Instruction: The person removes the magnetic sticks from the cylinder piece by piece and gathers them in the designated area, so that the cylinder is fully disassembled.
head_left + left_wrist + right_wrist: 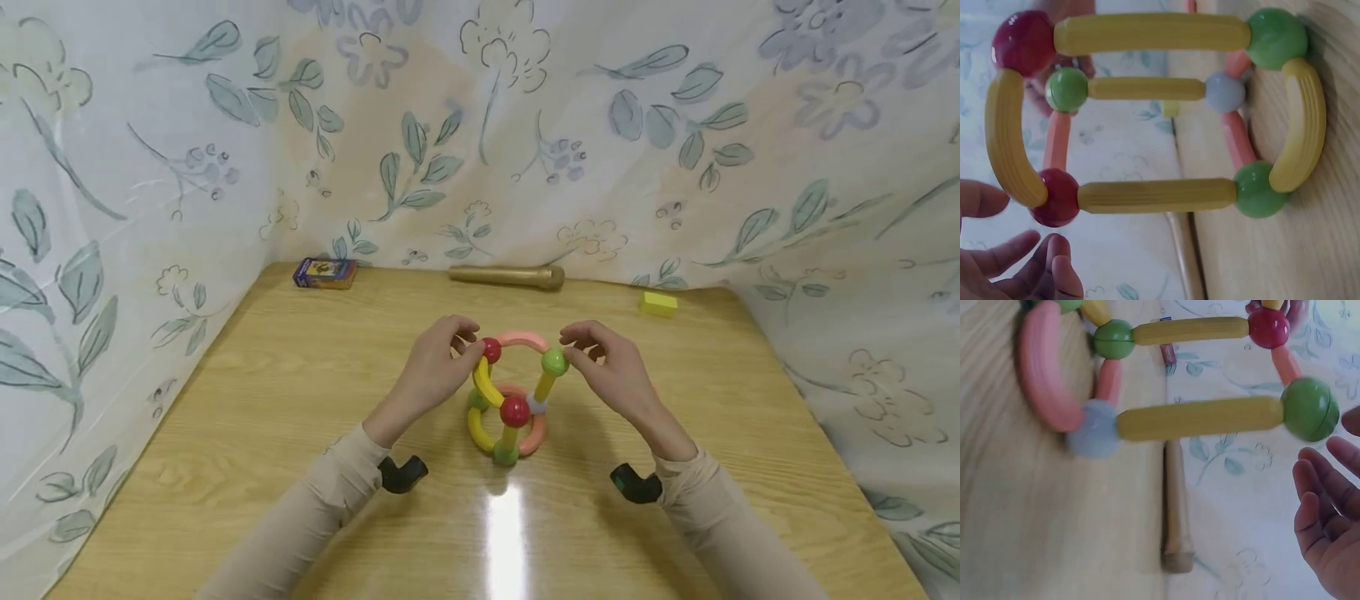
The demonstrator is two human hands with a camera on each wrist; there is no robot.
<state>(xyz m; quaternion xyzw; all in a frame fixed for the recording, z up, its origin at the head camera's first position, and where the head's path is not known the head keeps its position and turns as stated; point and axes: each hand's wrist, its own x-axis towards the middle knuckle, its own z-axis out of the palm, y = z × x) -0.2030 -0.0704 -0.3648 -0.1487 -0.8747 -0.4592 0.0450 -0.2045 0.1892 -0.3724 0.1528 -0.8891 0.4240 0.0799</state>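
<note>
A toy frame of magnetic-style balls and rods (pixel 489 385) stands on the table, with yellow uprights between an upper and a lower level. Its lower ring joins two green balls and a pale grey ball (pixel 1094 428) with yellow and pink curved rods. On top are two red balls and a green ball. My left hand (pixel 438 362) has thumb and fingertips right at the far red ball (pixel 1054 197), fingers loosely bent. Beside the upper green ball (pixel 1310 409) is my right hand (pixel 611 367), fingers relaxed, with a slight gap showing in the right wrist view.
Along the back edge lie a small purple and orange box (pixel 325 273), a gold-brown stick with a wider end (pixel 506 277) and a yellow block (pixel 659 304). Floral cloth (pixel 450 125) hangs behind and at both sides. A pink sliver (pixel 655 387) peeks out behind the right wrist.
</note>
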